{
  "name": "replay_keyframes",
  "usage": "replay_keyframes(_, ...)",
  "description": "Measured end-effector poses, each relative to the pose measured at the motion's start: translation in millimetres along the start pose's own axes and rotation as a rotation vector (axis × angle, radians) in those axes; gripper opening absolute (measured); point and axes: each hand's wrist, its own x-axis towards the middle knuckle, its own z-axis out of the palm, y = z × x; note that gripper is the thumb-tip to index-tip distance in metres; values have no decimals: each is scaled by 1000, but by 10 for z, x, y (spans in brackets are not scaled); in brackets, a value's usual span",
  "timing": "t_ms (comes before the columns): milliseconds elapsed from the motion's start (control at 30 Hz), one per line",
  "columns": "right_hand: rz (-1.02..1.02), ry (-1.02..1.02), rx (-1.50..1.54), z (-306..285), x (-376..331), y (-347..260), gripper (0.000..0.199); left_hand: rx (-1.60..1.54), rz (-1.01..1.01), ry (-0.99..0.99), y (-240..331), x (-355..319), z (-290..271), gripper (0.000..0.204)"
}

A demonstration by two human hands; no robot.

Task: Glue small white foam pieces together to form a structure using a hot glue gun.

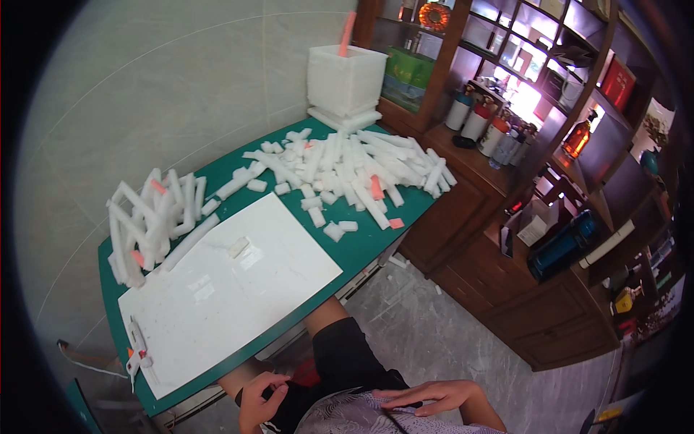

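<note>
Both my hands are away from the table, in front of my body. My left hand (262,399) is over my lap near the table's front edge, fingers loosely bent and thumb apart, with nothing visible in it. Against the patterned shirt (343,414) rests my right hand (437,396), its fingers stretched out and holding nothing. A white board (217,311) lies on the green tabletop (390,235). On the board is a small whitish block (238,247). A white glue gun (137,351) with an orange part lies at the board's left end.
White foam strips (148,217) are heaped at the left; a larger pile of foam strips and short pieces (340,166) covers the back right. Behind it stands a white foam box (347,79) with a pink strip. A wooden cabinet (463,217) with bottles (477,119) is on the right.
</note>
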Motion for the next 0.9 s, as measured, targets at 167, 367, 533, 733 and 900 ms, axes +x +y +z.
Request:
replay_keyframes(167, -213, 66, 795, -31, -101, 434, 27, -108, -46, 75, -48, -305, 39, 20)
replay_keyframes(367, -843, 250, 794, -175, -140, 537, 34, -89, -52, 65, -5, -428, 62, 20)
replay_keyframes(533, -1086, 460, 727, -482, -771, 1177, 50, -80, -72, 60, 9, -416, 74, 20)
replay_keyframes(733, -1348, 474, 329, -445, -903, 410, 48, -95, 9, -67, 29, -154, 81, 19)
replay_keyframes(900, -1221, 725, 9, -288, -526, -89, 47, -59, -9, -164, 108, -3, 51, 21)
